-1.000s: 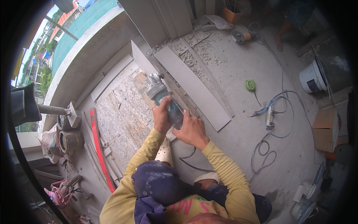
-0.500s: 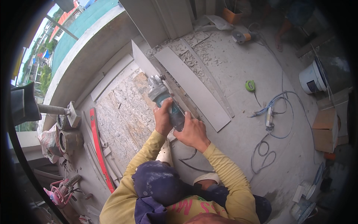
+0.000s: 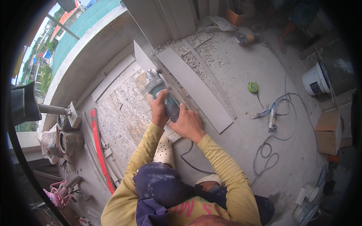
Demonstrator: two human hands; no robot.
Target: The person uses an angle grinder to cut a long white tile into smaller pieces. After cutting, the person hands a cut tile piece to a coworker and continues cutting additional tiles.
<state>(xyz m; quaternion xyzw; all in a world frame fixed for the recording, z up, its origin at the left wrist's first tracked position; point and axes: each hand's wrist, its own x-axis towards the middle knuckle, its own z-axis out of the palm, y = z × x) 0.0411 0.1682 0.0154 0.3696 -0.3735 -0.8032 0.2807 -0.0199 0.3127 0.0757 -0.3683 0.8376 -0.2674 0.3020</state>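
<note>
A: Grip: the left hand [image 3: 158, 112] is wrapped around the angle grinder [image 3: 171, 107], and the right hand [image 3: 189, 123] clasps its rear end. Both grasps closed on the tool.

B: Arm pose?

A: Forearms rise from the lower edge and converge. Left runs up and to the right, right runs up and to the left; wrists near each other, elbows spread. Both yellow sleeves [image 3: 220, 156] reach the wrists, ribbed with creases.

B: Tool position?

A: Ahead of the person, its head end tilted to the left, over the side of a veined slab [image 3: 122, 109]. Its metal head is near a thin pale panel [image 3: 142, 58]; contact, cannot tell. Disc not clearly resolved.

B: Materials?

A: Grinder: dull grey metal in front, teal and dark casing behind. Slab: mottled cream, grey and rust, strewn with chips. To its right, a long grey board [image 3: 195, 89], smooth and straight-edged; flaky shards [image 3: 213, 56] lie beyond. On the left, a flat red bar [image 3: 98, 147]. Near the knees, a pale perforated shoe [image 3: 164, 150].
</note>
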